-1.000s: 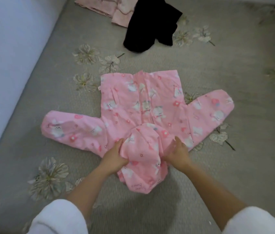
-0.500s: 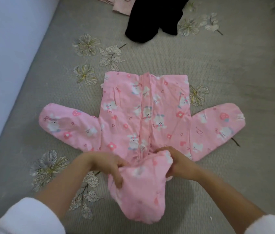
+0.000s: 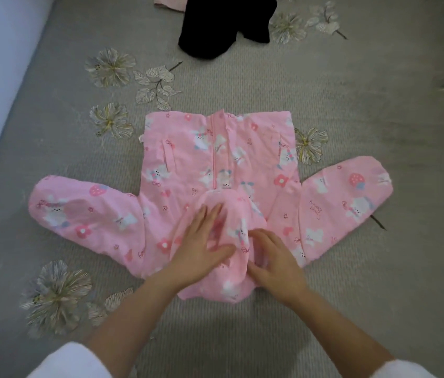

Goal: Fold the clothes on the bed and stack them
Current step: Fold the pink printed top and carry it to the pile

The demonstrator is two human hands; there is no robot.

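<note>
Now the pink bunny-print jacket (image 3: pixel 188 159) has its hood (image 3: pixel 233 204), gripped moments ago, folded inward under the flat left hand (image 3: pixel 204 242) and right hand (image 3: pixel 276 259); sleeves likely next.

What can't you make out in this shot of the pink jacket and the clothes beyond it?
All from the head view:
1. Black garment: cut off by the top edge, type unclear.
2. Pale pink cloth: only a corner shows at the top edge.
3. Pink jacket neckline: hidden under its folded hood, the left hand and the right hand.
4. Left hand's fingertips: motion-blurred.
5. Sleeve lettering: too small to read.
</note>
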